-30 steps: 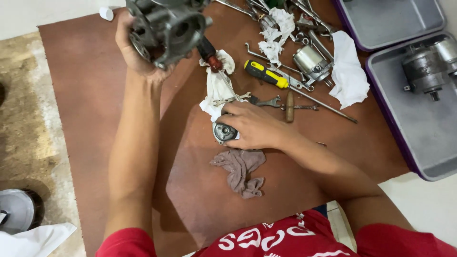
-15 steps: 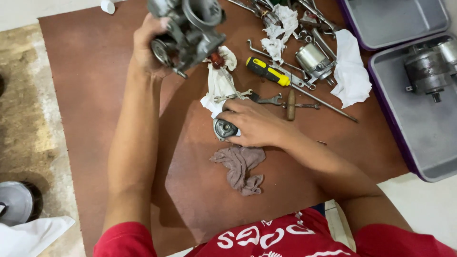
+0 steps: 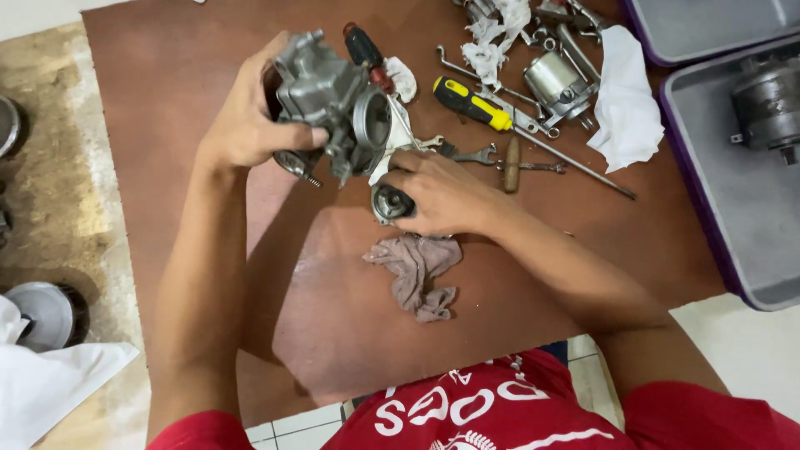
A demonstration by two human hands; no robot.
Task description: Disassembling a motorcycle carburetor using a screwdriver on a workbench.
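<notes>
Since the earlier frame the left hand has lowered the grey carburettor toward the right hand, which grips a small round metal part on the brown board, steadying it; yellow-handled screwdriver lies beyond.

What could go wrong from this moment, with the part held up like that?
The grey metal carburettor body is held up in the left hand alone; it might slip and drop onto the brown board. The right hand covers a small round metal part beside the crumpled grey rag; it could roll away.
</notes>
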